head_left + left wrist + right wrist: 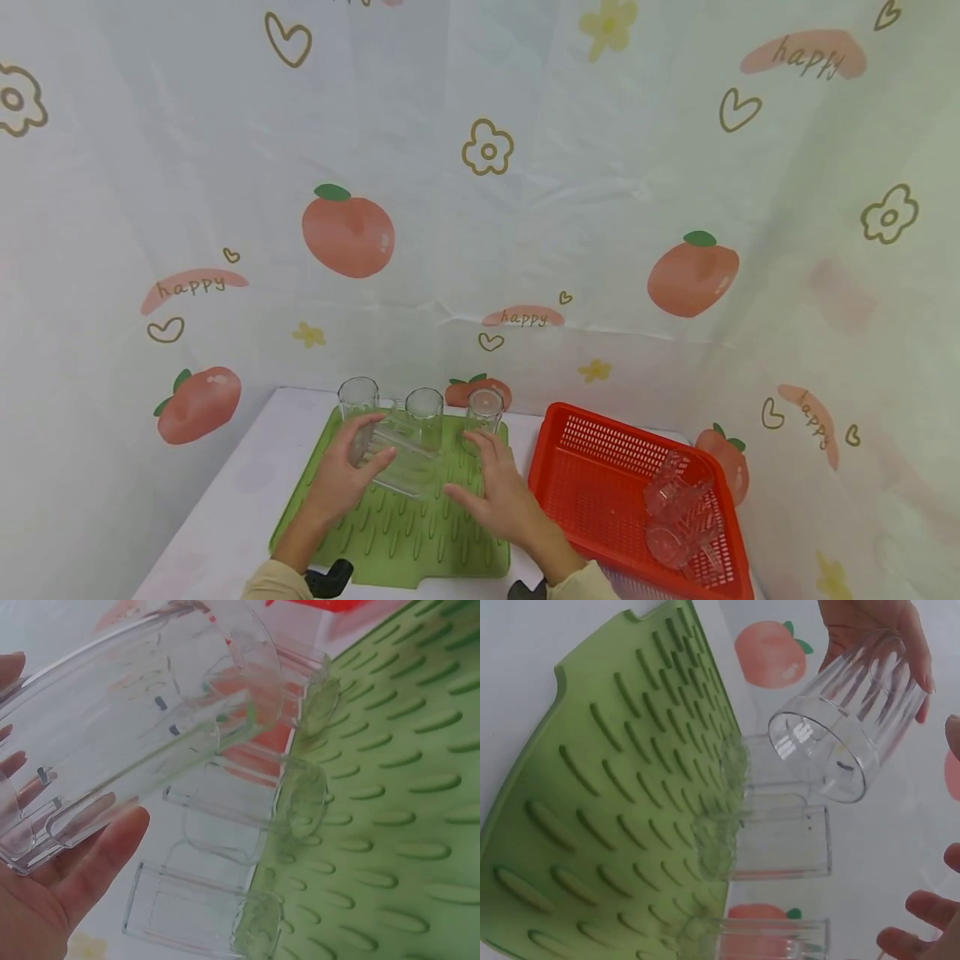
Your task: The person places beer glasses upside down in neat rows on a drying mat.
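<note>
My left hand (347, 471) grips a large clear pitcher-like vessel (401, 467) near one end, over the green ridged drying mat (390, 533). In the right wrist view the vessel (847, 720) is tilted, its round rim facing down toward the mat. To its right my right hand (498, 492) is held with fingers spread and nothing in it, apart from the vessel. Along the mat's back edge stand three clear mugs: a left mug (358, 392), a middle mug (425, 408) and a right mug (485, 408).
A red plastic basket (592, 500) sits right of the mat, with several clear glass pieces (678, 517) heaped at its right side. White table surface (225, 500) shows left of the mat. A white printed curtain (525, 208) hangs behind.
</note>
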`<state>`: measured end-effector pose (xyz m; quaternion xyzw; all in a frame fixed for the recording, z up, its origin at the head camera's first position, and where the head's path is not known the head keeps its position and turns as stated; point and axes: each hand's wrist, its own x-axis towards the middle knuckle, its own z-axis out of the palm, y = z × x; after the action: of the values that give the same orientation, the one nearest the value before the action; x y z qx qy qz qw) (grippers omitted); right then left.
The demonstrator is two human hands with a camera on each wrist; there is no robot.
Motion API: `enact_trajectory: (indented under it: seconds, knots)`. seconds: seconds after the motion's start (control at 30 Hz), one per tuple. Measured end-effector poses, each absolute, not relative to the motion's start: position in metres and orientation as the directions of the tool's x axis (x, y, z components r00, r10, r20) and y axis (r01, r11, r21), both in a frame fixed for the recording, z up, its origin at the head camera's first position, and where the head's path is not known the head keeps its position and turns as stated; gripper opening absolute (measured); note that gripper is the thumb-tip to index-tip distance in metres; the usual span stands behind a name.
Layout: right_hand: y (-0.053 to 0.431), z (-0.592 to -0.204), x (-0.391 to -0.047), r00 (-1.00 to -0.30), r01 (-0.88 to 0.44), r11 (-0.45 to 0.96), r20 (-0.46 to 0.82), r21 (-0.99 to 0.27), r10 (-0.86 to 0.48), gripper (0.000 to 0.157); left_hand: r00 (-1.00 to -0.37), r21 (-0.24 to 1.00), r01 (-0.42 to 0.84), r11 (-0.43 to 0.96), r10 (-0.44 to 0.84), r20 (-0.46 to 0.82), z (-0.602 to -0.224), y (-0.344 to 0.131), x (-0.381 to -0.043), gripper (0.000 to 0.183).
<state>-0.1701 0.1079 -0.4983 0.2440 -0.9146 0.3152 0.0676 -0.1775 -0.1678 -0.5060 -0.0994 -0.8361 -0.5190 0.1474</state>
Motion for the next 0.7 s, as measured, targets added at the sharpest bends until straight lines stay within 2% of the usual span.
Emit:
enact_trajectory:
  seconds: [0.3, 0.7]
  knots:
    - [0.118, -0.498, -0.171, -0.885, -0.462, 0.768, 0.292, -0.443, -0.364, 0.086, -0.916, 0.769, 0.343, 0.539, 0.011, 0.401, -0.509, -0.174, -0.180, 0.061]
    - [0.147, -0.499, -0.174, -0.901, -0.420, 0.819, 0.287, -0.391, -0.325, 0.088, -0.884, 0.645, 0.351, 0.678, 0.012, 0.468, -0.517, -0.182, -0.183, 0.063]
